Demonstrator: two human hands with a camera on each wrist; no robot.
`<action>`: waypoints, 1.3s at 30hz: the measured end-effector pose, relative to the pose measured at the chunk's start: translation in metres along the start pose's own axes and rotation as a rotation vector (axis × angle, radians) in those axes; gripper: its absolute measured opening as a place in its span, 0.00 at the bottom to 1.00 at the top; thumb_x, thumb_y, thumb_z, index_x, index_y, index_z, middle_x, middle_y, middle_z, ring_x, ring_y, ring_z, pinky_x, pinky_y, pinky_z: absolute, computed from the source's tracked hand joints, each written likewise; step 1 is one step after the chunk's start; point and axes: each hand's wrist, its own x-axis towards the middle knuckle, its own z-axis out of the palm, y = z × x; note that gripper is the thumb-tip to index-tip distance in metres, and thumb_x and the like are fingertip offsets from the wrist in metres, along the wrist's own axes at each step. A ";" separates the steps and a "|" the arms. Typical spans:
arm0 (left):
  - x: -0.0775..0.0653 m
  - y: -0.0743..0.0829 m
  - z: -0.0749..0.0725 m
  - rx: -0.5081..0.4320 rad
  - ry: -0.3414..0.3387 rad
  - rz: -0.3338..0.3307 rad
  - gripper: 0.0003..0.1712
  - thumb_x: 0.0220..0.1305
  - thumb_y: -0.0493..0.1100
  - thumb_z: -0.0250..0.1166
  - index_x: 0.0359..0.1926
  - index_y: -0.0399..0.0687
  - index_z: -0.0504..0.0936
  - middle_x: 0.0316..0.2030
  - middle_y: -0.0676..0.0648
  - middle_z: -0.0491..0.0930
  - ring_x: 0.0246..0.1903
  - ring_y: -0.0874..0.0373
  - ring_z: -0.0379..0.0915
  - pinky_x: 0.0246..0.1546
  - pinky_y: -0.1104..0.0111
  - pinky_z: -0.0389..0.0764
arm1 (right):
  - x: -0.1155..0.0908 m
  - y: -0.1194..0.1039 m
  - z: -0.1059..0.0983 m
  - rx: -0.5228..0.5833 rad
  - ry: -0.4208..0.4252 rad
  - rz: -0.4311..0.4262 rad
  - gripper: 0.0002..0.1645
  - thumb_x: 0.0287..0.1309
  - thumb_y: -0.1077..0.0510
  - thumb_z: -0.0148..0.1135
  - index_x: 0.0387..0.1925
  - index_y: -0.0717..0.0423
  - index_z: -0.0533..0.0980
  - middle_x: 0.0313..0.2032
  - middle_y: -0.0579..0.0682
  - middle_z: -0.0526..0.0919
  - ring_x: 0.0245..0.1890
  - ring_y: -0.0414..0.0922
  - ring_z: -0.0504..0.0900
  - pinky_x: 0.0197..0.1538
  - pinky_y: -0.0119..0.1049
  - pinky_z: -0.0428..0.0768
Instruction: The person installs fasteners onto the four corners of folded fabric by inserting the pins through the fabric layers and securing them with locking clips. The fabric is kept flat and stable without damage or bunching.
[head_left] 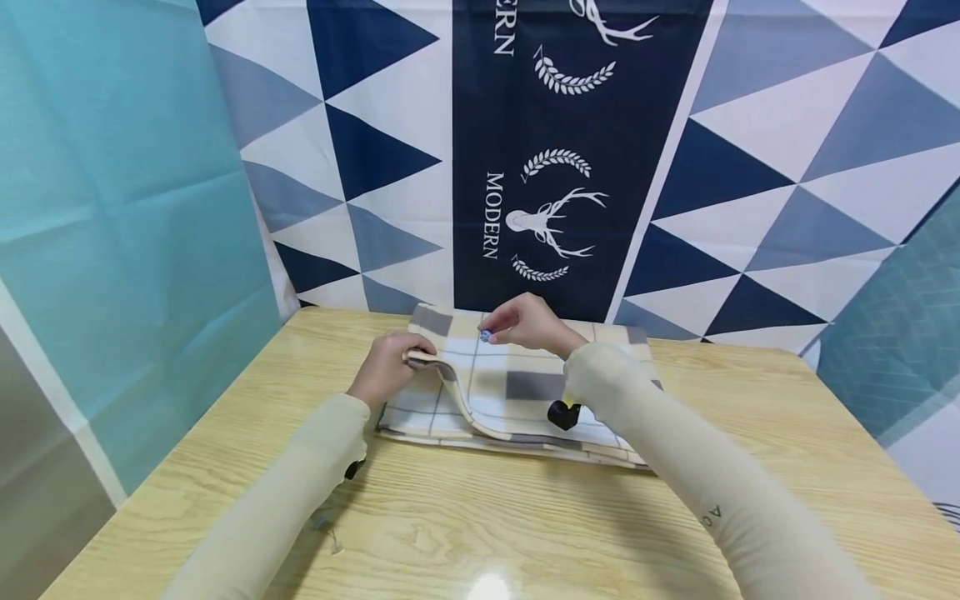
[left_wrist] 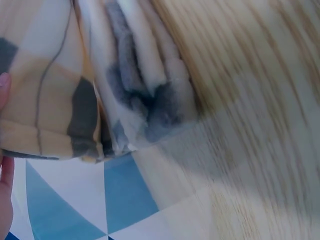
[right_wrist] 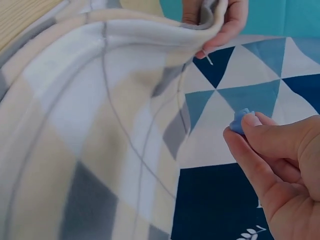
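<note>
A folded plaid fleece blanket (head_left: 536, 385) in cream, white and grey lies on the table. At its left side my left hand (head_left: 392, 367) grips the edge of the top layer and holds it raised. A thin white spike (right_wrist: 208, 57) sticks out beside those fingers in the right wrist view. Over the blanket's far part, my right hand (head_left: 528, 322) pinches a small blue piece (right_wrist: 242, 121) between thumb and fingertips. It looks lumpy, somewhat like a little flower; its exact kind cannot be told. The left wrist view shows the stacked folds (left_wrist: 145, 75) from the side.
The wooden table (head_left: 420, 517) extends around the blanket. Behind it hangs a patterned cloth (head_left: 390, 167) with triangles and a dark deer panel. Teal cloth (head_left: 135, 208) hangs along the left side. A black wrist device (head_left: 564, 414) shows under the right sleeve.
</note>
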 end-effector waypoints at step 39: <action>0.008 -0.002 0.005 -0.069 0.012 0.016 0.12 0.51 0.25 0.68 0.35 0.43 0.87 0.38 0.44 0.87 0.44 0.49 0.81 0.52 0.57 0.79 | 0.031 -0.004 0.053 0.162 0.012 -0.017 0.14 0.56 0.67 0.64 0.46 0.64 0.82 0.45 0.61 0.86 0.39 0.39 0.86 0.43 0.29 0.83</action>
